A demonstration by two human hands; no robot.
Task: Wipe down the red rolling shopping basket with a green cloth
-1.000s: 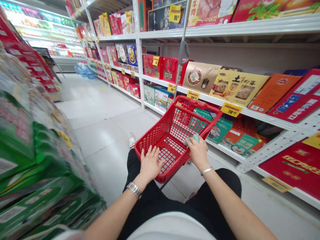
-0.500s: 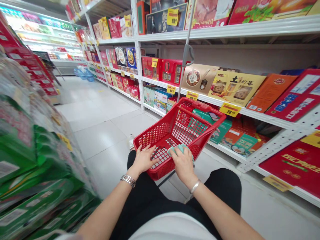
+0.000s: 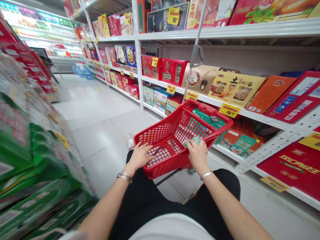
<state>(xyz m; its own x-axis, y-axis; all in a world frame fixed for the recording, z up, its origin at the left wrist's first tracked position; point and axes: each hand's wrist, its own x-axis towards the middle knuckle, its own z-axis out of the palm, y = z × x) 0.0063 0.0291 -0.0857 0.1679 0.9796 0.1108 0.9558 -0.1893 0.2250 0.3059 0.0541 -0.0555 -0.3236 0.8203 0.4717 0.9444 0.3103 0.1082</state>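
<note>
A red plastic mesh shopping basket [image 3: 160, 135] sits tilted in front of me, on a cart with a grey pole [image 3: 196, 56]. My left hand [image 3: 140, 156] lies flat on the basket's mesh near its left side, fingers apart, holding nothing. My right hand [image 3: 198, 155] presses a crumpled teal cloth [image 3: 193, 141] against the mesh by the basket's far wall. A silver watch is on my left wrist and a silver bangle on my right.
White shelves of boxed gifts [image 3: 235, 88] with yellow price tags run along the right, close to the basket. A stack of green boxes [image 3: 32, 160] stands at the left. A tiled aisle floor [image 3: 100, 133] runs ahead between them.
My right hand has moved back up and right with the cloth after dipping toward the near left. The basket has shifted slightly right and tilted more.
</note>
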